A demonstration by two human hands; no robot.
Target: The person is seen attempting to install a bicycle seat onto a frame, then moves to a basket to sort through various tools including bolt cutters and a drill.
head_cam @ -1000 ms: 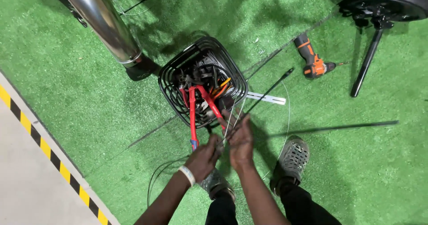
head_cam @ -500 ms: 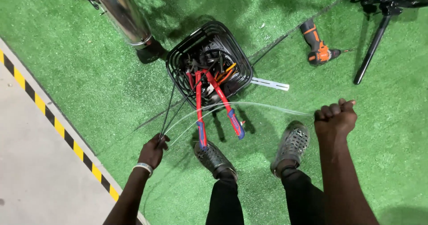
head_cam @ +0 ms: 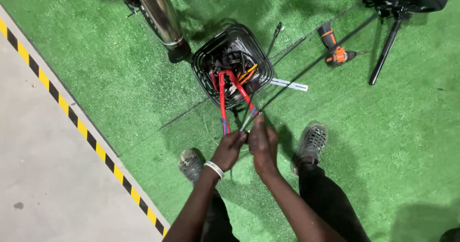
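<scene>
Nearest, the left hand (head_cam: 229,150) and the right hand (head_cam: 262,143) meet in front of the person, knuckles almost touching. The fingers (head_cam: 239,137) of both are drawn together, pinched on a thin pale wire (head_cam: 245,122) that rises from between them toward the basket. How firmly each hand grips cannot be told. A white wristband (head_cam: 213,169) sits on the left wrist.

Below and to either side of the fingers stand two grey perforated shoes (head_cam: 310,142) on green artificial turf (head_cam: 393,141).

Just beyond the fingertips lie the blue grip ends of a red-handled bolt cutter (head_cam: 223,103); its two long handles slope up and away into a black wire basket (head_cam: 232,64). The basket stands on the turf and holds the cutter's head, dark tangled cables and a yellow-orange item near its right wall; the smaller contents are too crowded to tell apart. A flat white strip (head_cam: 289,84) lies on the turf just right of the basket.

Farther off, right of the fingers, an orange-and-black power drill (head_cam: 334,50) lies on its side. Beyond it stands a black stand (head_cam: 385,47) under a dark round object. Far left of the fingers, a shiny metal tube (head_cam: 158,14) slants down beside the basket. A yellow-and-black striped line (head_cam: 86,136) edges the grey floor (head_cam: 43,175).
</scene>
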